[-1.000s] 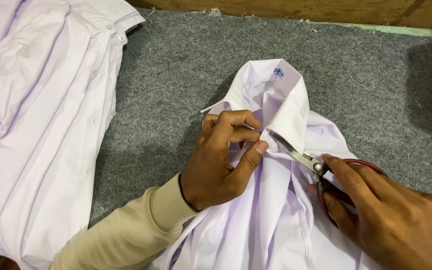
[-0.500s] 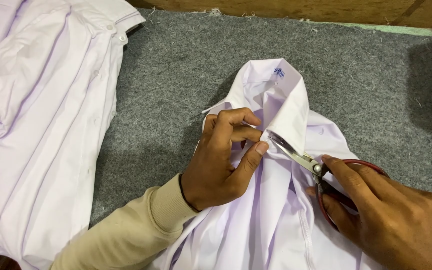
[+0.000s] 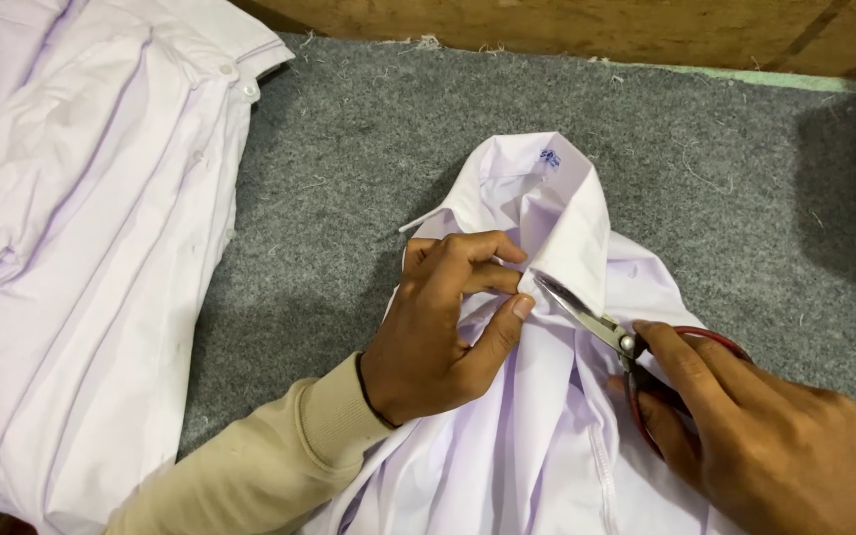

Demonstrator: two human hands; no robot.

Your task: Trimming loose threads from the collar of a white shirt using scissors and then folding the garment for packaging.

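Grey felt underneath: left hand (image 3: 438, 332) pinches shirt collar (image 3: 572, 223); right hand (image 3: 765, 446) grips red-handled scissors (image 3: 626, 342).

Shirt (image 3: 547, 436): pale lilac-white, plain, small blue label inside collar.
Stacked shirts (image 3: 81, 248): same pale lilac-white, unpatterned, white buttons.
Scissors (image 3: 636, 352): silver blades, dark red handle loops.
Sleeve (image 3: 250, 471): beige, ribbed cuff.
Work surface (image 3: 369, 149): mottled grey felt, flecked with pale thread scraps.
Wooden board (image 3: 567, 25): brown; thin green strip along its lower edge.
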